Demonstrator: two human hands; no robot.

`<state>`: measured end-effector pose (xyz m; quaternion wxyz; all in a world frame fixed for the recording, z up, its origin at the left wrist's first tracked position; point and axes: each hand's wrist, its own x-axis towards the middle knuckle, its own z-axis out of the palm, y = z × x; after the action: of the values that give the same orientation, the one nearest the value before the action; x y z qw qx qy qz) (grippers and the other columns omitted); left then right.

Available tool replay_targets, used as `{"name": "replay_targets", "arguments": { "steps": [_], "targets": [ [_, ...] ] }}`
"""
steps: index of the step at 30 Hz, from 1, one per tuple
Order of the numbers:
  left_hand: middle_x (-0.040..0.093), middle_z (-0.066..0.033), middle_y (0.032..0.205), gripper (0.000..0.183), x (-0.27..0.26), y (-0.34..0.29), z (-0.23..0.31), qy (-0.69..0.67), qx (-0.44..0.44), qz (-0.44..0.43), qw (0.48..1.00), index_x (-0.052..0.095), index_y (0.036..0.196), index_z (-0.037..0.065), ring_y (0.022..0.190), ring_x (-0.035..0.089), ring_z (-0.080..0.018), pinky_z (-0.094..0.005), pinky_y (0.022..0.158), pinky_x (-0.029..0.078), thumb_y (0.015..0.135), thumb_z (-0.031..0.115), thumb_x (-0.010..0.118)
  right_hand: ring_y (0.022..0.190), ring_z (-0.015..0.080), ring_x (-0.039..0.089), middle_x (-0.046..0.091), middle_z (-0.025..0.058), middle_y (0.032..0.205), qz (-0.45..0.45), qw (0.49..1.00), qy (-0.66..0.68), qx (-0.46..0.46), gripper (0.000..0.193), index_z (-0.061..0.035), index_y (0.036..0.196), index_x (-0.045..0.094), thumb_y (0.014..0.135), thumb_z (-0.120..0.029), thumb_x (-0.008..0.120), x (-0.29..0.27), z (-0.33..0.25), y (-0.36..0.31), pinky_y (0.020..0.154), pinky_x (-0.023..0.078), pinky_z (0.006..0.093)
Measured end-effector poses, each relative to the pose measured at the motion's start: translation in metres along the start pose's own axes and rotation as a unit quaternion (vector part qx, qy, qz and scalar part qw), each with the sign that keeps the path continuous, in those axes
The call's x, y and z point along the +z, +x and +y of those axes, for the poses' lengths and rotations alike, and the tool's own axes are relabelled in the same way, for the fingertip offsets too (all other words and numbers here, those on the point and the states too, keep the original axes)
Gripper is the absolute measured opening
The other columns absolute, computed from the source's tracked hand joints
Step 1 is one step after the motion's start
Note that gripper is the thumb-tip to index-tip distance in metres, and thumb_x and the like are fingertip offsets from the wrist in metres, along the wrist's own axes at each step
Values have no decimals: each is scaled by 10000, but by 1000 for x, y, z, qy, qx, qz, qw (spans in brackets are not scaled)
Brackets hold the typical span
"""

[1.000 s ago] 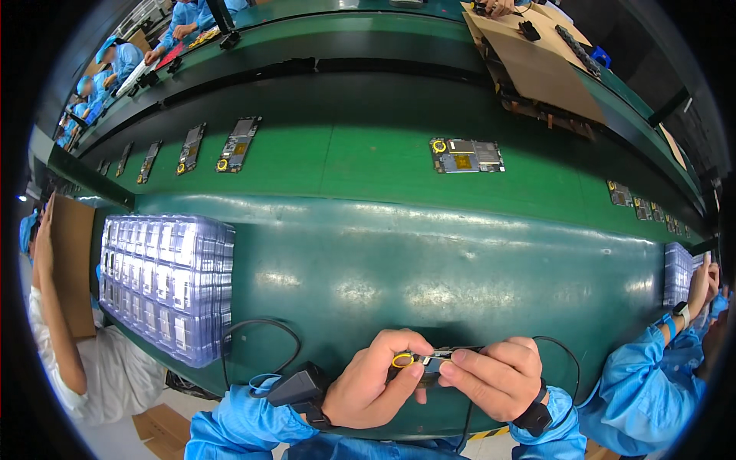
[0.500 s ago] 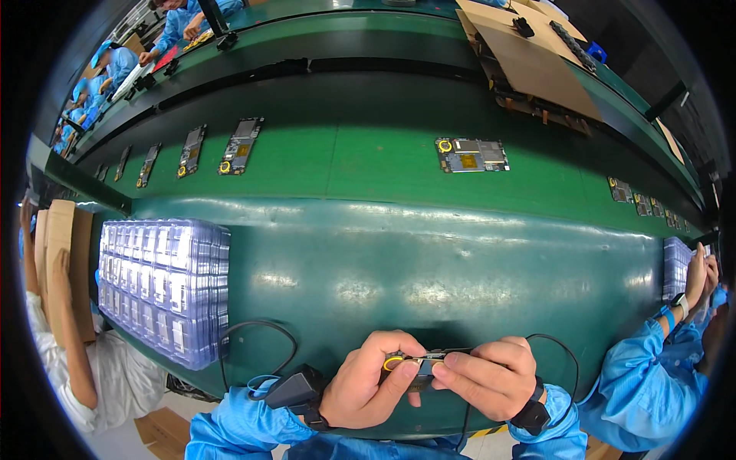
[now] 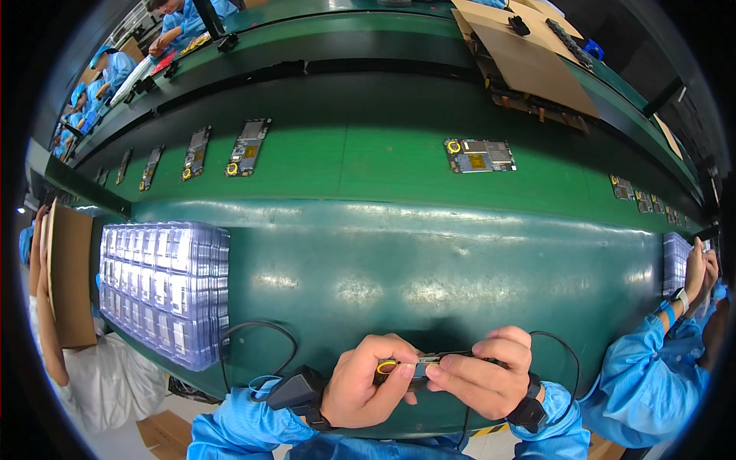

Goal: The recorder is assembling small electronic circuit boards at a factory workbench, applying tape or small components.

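Both my hands hold one circuit board [image 3: 419, 369] close to the near edge of the green table. My left hand [image 3: 364, 383] pinches its left end between thumb and fingers, beside a yellow ring [image 3: 387, 367] on the board. My right hand [image 3: 487, 376] is closed on the other end, its thumb and fingertips pressed along the edge. The board is tilted so that its edge faces up, and my fingers hide much of it. Whether my right fingers also hold a small part cannot be made out.
A stack of clear plastic trays [image 3: 165, 291] stands on the left of the table [image 3: 368, 268]. Beyond, several circuit boards lie on a green belt [image 3: 383, 172], one nearest at a board [image 3: 481, 156]. Cardboard [image 3: 529, 61] rests on the shelf above. Co-workers sit on both sides.
The boards on the belt have shifted slightly to the right. My hands stay nearly in place, still gripping the board. At left, a co-worker's cardboard box has turned.
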<state>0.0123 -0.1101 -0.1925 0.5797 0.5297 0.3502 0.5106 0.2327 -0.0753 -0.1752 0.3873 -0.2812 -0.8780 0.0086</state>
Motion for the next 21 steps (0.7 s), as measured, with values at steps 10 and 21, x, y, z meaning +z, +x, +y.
{"name": "replay_targets", "arguments": {
  "steps": [10,21],
  "targets": [
    [697,-142,971,189,-4,-1,4,56,20,-7,998,541,1176,-13,755,724,-147,-266,588,585,998,-16,607,860,239,679,722,82,1006,19,962,203,184,296,-32,1040,787,759,-61,875,7,-5,8,713,539,313],
    [711,-163,1067,221,-7,-2,-5,112,28,-34,993,577,1218,-21,843,743,-179,-275,627,590,1001,-7,611,731,202,700,742,110,858,-85,868,384,305,187,3,1024,770,852,-45,824,2,5,0,651,532,294]
  ]
}}
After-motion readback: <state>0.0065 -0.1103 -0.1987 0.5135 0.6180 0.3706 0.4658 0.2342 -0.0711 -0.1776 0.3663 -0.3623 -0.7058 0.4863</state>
